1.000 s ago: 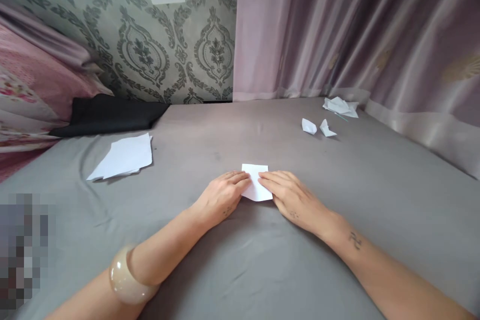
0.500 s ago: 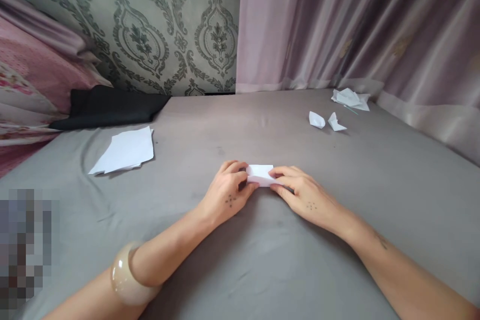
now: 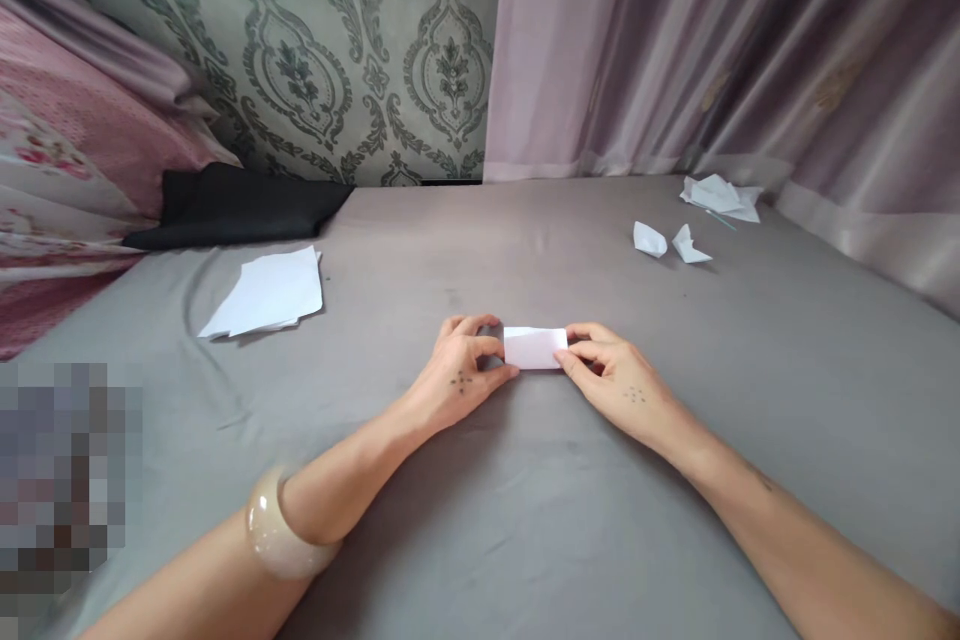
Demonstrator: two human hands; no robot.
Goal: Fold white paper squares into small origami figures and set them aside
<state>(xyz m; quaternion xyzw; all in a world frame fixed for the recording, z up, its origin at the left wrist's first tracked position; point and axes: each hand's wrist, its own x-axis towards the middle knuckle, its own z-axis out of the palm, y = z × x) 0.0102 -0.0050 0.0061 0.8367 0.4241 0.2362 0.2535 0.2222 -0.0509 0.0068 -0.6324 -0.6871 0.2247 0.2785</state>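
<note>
A small folded sheet of white paper (image 3: 534, 348) lies between my hands on the grey cloth, its long side running left to right. My left hand (image 3: 466, 357) pinches its left end, thumb at the near lower corner and fingers bent behind the edge. At the other end, my right hand (image 3: 606, 360) grips the paper with the thumb on its top face and the fingers at the right edge. The fingertips behind the paper are partly hidden.
To the left lies a stack of white paper (image 3: 277, 292), with a black cloth (image 3: 240, 205) behind it. Two folded paper pieces, one (image 3: 649, 239) beside the other (image 3: 690, 245), sit at the right. Farther back are more papers (image 3: 720, 195) near the curtain (image 3: 675, 50).
The paper's raised near flap now lies flatter over it, giving a smooth narrow strip. My right hand has shifted to the right end. The whole view has swung slightly left.
</note>
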